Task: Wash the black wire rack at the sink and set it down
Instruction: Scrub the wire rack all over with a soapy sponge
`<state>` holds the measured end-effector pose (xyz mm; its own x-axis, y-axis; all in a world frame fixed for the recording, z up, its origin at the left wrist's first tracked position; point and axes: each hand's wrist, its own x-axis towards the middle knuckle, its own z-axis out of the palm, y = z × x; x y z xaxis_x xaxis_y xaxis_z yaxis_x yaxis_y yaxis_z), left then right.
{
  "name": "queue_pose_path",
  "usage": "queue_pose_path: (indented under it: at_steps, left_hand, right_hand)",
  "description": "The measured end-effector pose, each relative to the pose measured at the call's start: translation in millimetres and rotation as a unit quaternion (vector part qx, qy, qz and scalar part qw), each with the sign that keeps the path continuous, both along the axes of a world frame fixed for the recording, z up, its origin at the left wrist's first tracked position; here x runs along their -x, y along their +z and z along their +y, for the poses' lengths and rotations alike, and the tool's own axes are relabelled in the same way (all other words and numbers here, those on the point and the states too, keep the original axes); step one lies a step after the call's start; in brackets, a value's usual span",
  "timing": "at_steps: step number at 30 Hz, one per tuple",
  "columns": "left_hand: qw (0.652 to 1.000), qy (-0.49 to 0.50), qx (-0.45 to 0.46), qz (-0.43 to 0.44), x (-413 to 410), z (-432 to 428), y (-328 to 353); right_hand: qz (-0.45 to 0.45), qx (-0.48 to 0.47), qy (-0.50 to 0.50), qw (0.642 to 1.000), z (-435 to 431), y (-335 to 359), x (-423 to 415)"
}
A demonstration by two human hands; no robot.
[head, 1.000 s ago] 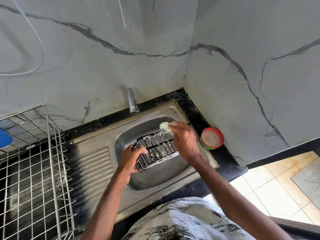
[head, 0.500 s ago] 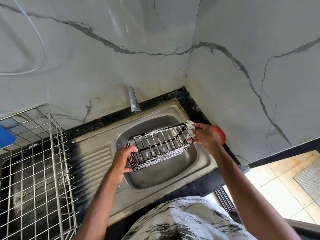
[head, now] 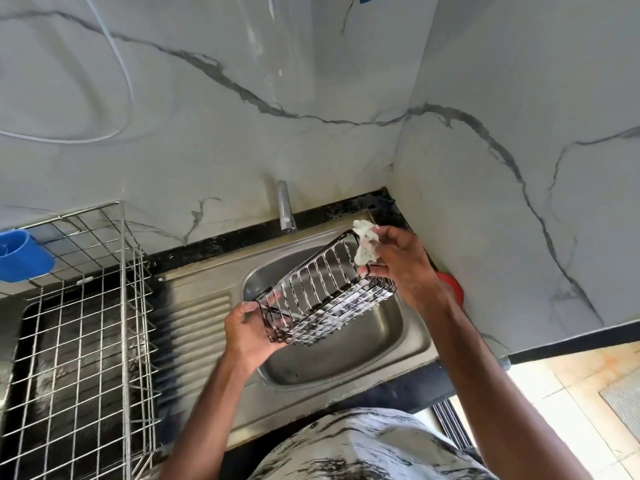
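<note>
The black wire rack [head: 322,292] is held tilted above the steel sink [head: 408,344], streaked with white soap foam. My left hand [head: 249,332] grips its near left end from below. My right hand [head: 401,268] holds a pale soapy cloth [head: 365,245] pressed against the rack's far right end, fingers curled round both the cloth and the wire rim.
A steel tap [head: 284,207] stands behind the sink. A large silver wire dish basket [head: 83,327] sits on the left, with a blue cup [head: 20,254] on its rim. A red-lidded tub [head: 450,289] peeks out behind my right wrist. Marble walls close the corner.
The rack has been lifted higher out of the sink bowl and tilted. My right hand with the cloth moved from the rack's top middle to its far right end.
</note>
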<state>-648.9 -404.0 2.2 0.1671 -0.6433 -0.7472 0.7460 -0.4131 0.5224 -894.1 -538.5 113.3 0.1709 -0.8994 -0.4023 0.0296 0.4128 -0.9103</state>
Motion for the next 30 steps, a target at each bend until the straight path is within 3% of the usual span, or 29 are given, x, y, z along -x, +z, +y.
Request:
queue_pose_path:
  at_steps: [5,9,14,21,30]
  left_hand:
    - [0.996,-0.082,-0.04,-0.026,16,-4,-2]
    - [0.963,-0.218,-0.022,-0.155,39,-16,22]
    - [0.931,-0.292,0.001,-0.22,59,-32,47]
    - [0.936,-0.257,-0.021,-0.237,57,-43,41]
    - [0.945,-0.29,-0.027,-0.147,43,-39,44]
  right_hand:
    - [0.066,0.067,0.071,0.993,11,7,-29]
    - [0.168,0.114,0.113,0.973,20,-6,-39]
    - [0.23,0.16,0.144,0.949,27,-7,-40]
    - [0.242,0.205,0.186,0.93,35,-12,-43]
    - [0.228,0.225,0.227,0.92,34,-22,-45]
